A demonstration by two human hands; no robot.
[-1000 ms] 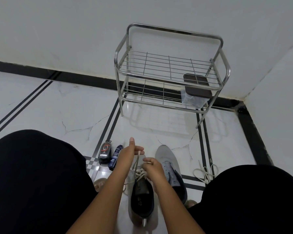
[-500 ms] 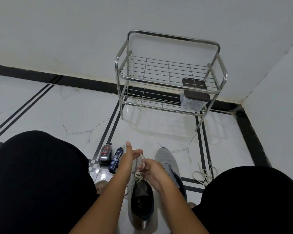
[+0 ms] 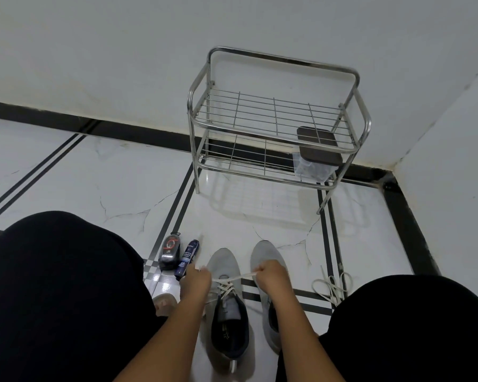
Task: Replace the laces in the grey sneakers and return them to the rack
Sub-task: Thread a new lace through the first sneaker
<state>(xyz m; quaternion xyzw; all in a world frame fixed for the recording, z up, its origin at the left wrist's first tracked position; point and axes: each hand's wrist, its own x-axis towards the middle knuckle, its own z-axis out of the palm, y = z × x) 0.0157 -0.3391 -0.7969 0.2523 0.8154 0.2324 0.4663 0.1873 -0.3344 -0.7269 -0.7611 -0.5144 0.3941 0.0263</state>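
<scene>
- Nearest the person, between the black-clad knees, two grey sneakers stand side by side on the floor (image 3: 122,172), toes toward the rack (image 3: 276,117).
- On the left sneaker (image 3: 223,274) the white lace (image 3: 226,285) is crossed over the eyelets; the right sneaker (image 3: 264,256), just beside it, shows no lace.
- Left hand (image 3: 195,281) pinches one lace end out to the left; right hand (image 3: 269,275) pinches the other end out to the right, fingers curled, the lace taut between them.
- To do this well, I judge: pull both ends evenly, level, so the crossings seat snug.
- Half a second ago both hands were close together above the tongue; now they are spread apart, and the shoe's toe is uncovered.
- Right of the right sneaker lies a loose lace (image 3: 332,286).
- Left of the left sneaker lie a bottle (image 3: 187,259) and a dark can (image 3: 169,252).
- Farthest, the rack holds a lidded box (image 3: 316,158) on its lower shelf.
</scene>
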